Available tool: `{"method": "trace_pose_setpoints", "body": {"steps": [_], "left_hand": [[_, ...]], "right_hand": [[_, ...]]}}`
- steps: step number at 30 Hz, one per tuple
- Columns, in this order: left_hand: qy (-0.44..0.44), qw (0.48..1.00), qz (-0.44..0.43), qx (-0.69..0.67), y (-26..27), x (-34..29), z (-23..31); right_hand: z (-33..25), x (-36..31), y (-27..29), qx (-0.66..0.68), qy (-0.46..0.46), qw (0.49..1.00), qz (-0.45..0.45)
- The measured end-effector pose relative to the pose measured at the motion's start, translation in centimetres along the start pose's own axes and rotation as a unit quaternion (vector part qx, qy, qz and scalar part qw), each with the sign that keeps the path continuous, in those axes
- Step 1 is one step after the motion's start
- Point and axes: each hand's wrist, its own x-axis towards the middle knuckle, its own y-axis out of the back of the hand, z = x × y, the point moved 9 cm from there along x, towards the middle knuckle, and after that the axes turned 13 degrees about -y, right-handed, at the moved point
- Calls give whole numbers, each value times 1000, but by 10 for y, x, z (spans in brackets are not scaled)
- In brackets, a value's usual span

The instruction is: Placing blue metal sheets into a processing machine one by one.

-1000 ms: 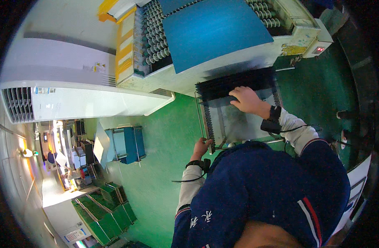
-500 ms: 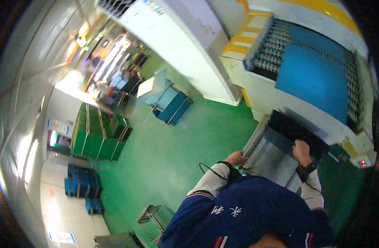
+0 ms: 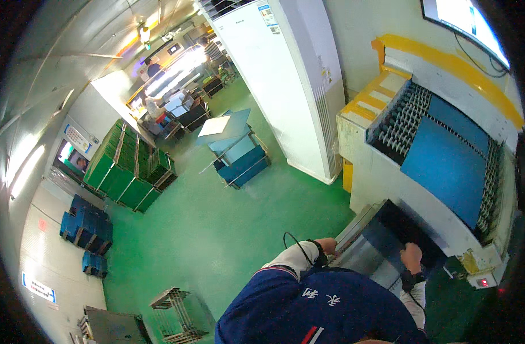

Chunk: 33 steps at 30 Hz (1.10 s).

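Observation:
In front of me at lower right stands a slotted rack [image 3: 350, 233] with a pale side rail and dark and grey flat panels [image 3: 382, 235] in it. My left hand [image 3: 329, 246] is closed at its left rail, the fingers partly hidden. Over the panels on the right, my right hand [image 3: 411, 256] is curled into a fist; what its fingers hold, if anything, is hidden. Beyond the rack a pale machine [image 3: 377, 166] carries blue panels [image 3: 445, 166] on rows of toothed rollers [image 3: 401, 117].
A white cabinet [image 3: 262, 86] stands left of the machine. On the green floor are a blue cart [image 3: 242, 166] with a board on top, green racks [image 3: 130, 166], blue bins [image 3: 87, 223] and a metal frame stand [image 3: 176, 315]. People [image 3: 213, 54] are at a lit bench far back.
The view has swung, so the machine and rack appear lower and the room more upright. My right hand stays over the panels, a little lower in the picture; my left stays at the rail.

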Motion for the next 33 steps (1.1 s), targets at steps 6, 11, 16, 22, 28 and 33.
{"method": "trace_pose_setpoints", "body": {"steps": [6, 11, 16, 22, 28, 33], "left_hand": [[-32, 998, -30, -35, -5, 7, -9], [-5, 981, -46, -186, -15, -9, -11], [-28, 984, -71, -161, -11, -6, -6], [-55, 974, -79, -203, 10, -29, 14], [-41, 981, -80, -175, 14, -31, 19], [-64, 981, -70, -170, -20, 2, -11]], "right_hand": [[3, 4, 1, 47, -7, 999, 10], [-11, 1, 11, 5, 3, 1000, 17], [13, 9, -17, -19, -21, 999, 41], [1, 1, -4, -31, -9, 999, 44], [4, 1, -1, -44, -59, 997, 6], [1, 0, 1, -20, -75, 997, 8]]}}
